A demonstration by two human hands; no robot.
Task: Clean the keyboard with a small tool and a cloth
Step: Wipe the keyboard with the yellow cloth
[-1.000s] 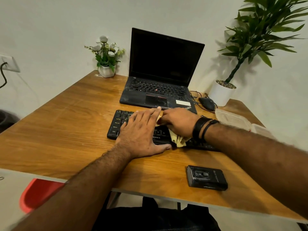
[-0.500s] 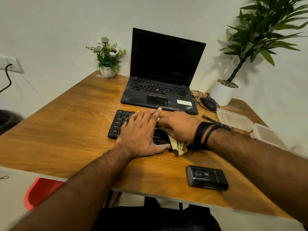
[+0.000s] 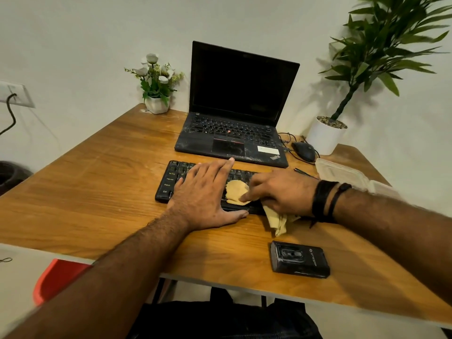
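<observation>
Wiping the black compact keyboard [image 3: 171, 182] on the wooden bench [image 3: 97, 187]
Left hand [image 3: 205, 192] is lying spread, steadying it; right hand [image 3: 276, 192] is pinching the yellow cloth [image 3: 236, 192], best pressing lightly along key rows.

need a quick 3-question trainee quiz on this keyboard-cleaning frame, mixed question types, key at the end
1. True or false: the left hand lies flat on the keyboard.
2. Which hand presses the yellow cloth onto the keys? A) left B) right C) neither
3. Fill in: the small black case lies on the table between the keyboard and the table's ____ edge.

Key:
1. True. Palm down, fingers spread over the left half.
2. B. The right hand pushes it with a fingertip; the loose end hangs off the keyboard's front edge onto the table.
3. Near. It lies apart from the cloth.
</observation>
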